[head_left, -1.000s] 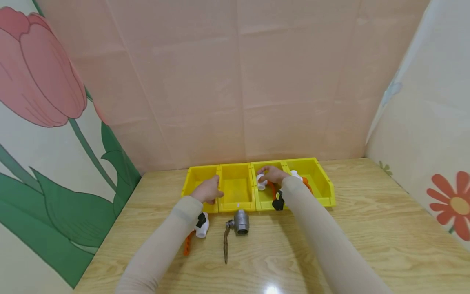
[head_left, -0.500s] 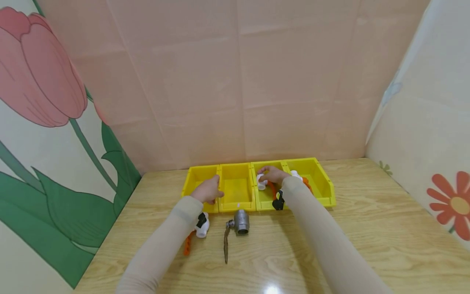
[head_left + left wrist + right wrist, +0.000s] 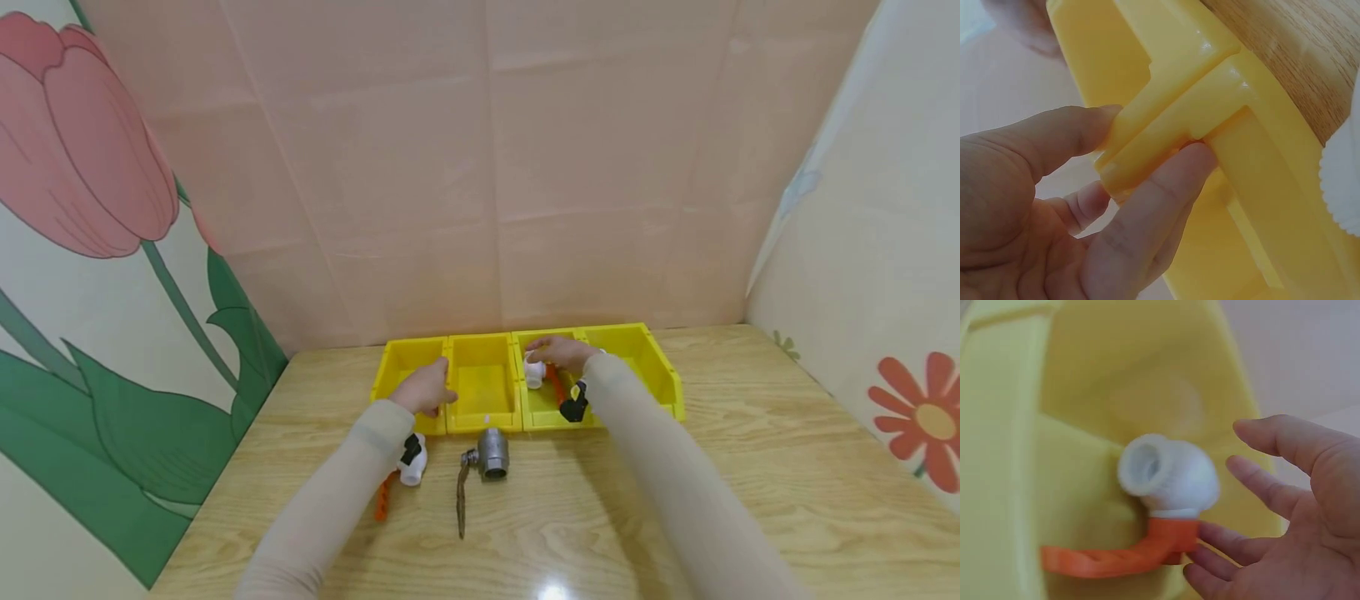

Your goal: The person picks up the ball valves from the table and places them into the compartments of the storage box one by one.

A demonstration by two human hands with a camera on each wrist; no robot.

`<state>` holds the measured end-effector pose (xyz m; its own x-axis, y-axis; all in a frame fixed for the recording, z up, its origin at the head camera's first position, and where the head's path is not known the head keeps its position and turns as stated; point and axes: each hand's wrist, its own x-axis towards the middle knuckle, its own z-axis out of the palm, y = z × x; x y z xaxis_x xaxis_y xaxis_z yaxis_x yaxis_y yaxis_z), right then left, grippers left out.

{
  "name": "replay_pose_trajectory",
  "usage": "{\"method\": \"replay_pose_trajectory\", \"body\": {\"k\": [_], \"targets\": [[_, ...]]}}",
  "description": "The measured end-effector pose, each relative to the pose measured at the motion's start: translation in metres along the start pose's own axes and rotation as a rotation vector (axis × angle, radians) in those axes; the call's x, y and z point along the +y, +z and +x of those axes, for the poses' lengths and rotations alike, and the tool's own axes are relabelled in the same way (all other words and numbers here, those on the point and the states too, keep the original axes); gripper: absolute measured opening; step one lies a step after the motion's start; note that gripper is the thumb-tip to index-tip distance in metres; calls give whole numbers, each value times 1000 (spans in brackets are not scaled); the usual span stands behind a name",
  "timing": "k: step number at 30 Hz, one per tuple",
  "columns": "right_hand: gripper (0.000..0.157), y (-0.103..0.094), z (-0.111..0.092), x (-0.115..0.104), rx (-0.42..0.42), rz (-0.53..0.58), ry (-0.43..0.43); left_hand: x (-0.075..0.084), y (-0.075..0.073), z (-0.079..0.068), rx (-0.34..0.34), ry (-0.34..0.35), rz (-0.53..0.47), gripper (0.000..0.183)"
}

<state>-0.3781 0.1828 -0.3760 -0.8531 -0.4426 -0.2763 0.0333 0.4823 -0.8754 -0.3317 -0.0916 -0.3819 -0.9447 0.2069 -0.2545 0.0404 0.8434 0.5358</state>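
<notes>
In the head view my left hand (image 3: pixel 423 390) is at the divider between the two left yellow bins (image 3: pixel 483 337). The left wrist view shows its thumb and fingers pinching the paired rims (image 3: pixel 1172 112) from both sides. My right hand (image 3: pixel 561 353) hangs over the third bin, fingers spread and relaxed. Below them lies a white plastic ball valve (image 3: pixel 1179 475) with an orange lever handle (image 3: pixel 1116 559). In the right wrist view some fingertips are close to the handle's base; whether they touch it I cannot tell.
On the wooden table (image 3: pixel 757 450), in front of the bins, lie a metal ball valve (image 3: pixel 492 454) with a brownish lever and another white valve (image 3: pixel 411 468) with an orange handle. My right forearm crosses the rightmost bin (image 3: pixel 663 375), hiding most of a white item there.
My right hand has eased slightly to the right and its fingers have loosened from the white ball valve. The right forearm now covers more of the rightmost bin. My left hand stays still.
</notes>
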Motion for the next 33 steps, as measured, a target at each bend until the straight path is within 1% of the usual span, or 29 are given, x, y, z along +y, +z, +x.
{"method": "replay_pose_trajectory", "body": {"k": [1,2,3,4,7,10,12,16,20,24,28,30,33], "targets": [[48,-2,11,3,1,-51,29,0,0,0,0,0,1,46],[50,-6,20,6,-1,-79,48,0,0,0,0,-1,1,47],[49,-10,23,10,-7,-97,38,0,0,0,0,-3,0,48],[51,-14,22,11,-26,-96,7,1,0,0,-1,-8,2,49],[55,-24,11,8,-72,-73,-80,2,0,0,-4,-19,0,53],[54,-31,-3,-2,-82,-4,-96,1,0,1,-9,-28,-7,52],[51,-35,-9,-7,-79,13,-114,1,1,1,-11,-27,-12,51],[45,-40,-27,-18,-77,-11,-173,1,0,1,-13,-23,-17,54],[43,-42,-44,-25,-79,-40,-242,0,0,1,-10,-19,-13,56],[41,-45,-57,-24,-41,4,-285,0,0,1,-8,-21,-8,56],[42,-48,-67,-11,27,70,-309,0,-1,1,-8,-23,-6,61],[44,-48,-72,-2,64,96,-308,1,-1,0,-8,-21,-5,62],[43,-47,-78,12,121,128,-270,1,-1,-1,-6,-21,-6,63]]}}
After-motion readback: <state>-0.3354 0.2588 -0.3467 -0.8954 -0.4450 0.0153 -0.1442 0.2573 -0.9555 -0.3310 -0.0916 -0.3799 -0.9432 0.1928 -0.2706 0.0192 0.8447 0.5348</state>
